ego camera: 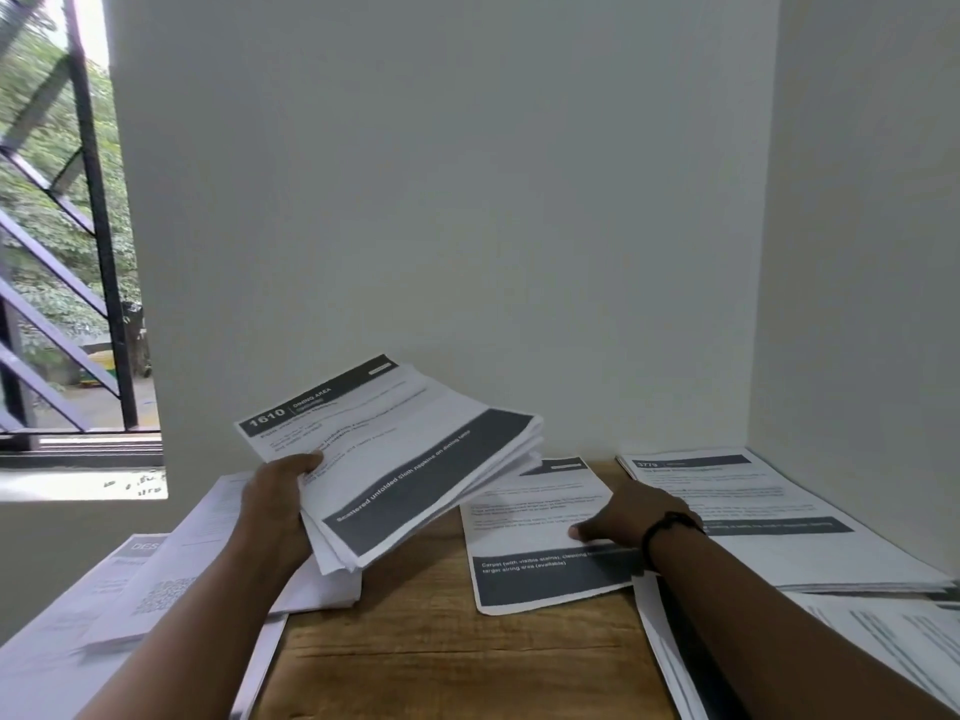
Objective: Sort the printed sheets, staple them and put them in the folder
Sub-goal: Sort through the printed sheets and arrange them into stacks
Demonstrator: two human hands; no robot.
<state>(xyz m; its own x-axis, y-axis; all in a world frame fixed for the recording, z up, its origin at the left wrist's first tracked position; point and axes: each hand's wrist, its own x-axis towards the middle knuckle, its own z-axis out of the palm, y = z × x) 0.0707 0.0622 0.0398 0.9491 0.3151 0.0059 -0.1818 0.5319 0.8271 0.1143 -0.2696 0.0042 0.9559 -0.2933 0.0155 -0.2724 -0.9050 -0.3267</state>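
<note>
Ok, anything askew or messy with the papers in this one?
Yes. The stack gripped by the left hand is fanned, its edges uneven. The single sheet under the right hand lies skewed on the wooden table. The piles at left overlap loosely. No damage visible.

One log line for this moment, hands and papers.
left hand: grips raised stack | right hand: flat on single sheet | table: more piles | stapling: not yet
</note>
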